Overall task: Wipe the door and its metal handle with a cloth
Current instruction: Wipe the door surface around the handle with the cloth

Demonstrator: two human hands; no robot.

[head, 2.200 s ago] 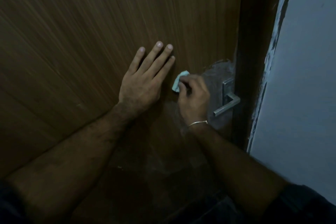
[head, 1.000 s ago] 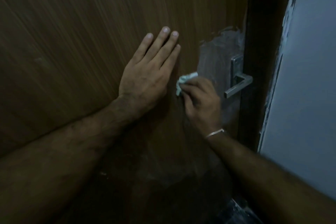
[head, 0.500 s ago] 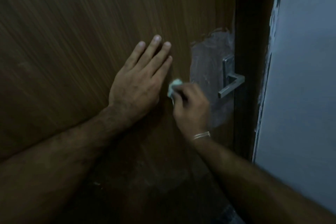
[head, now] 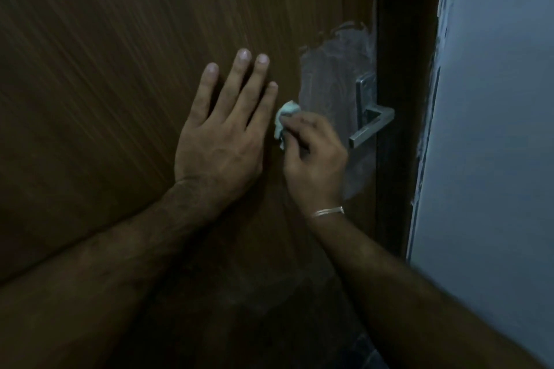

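Door wipe, panel beside the handle: cloth point(head: 284, 121) worked leftward off the smeared patch point(head: 332, 81).

Over the last second the right hand point(head: 314, 159) had drawn the cloth from the patch's edge toward the left hand point(head: 221, 141), so the panel was in progress and the metal handle point(head: 370, 126) untouched. Right hand pinched shut on the cloth against the door point(head: 120, 69); left hand flat, fingers spread.

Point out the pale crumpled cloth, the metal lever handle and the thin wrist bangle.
pale crumpled cloth point(head: 284, 117): head view, the bunched part showing beyond the fingers.
metal lever handle point(head: 370, 126): head view, middle of the lever.
thin wrist bangle point(head: 326, 212): head view, band across the wrist.
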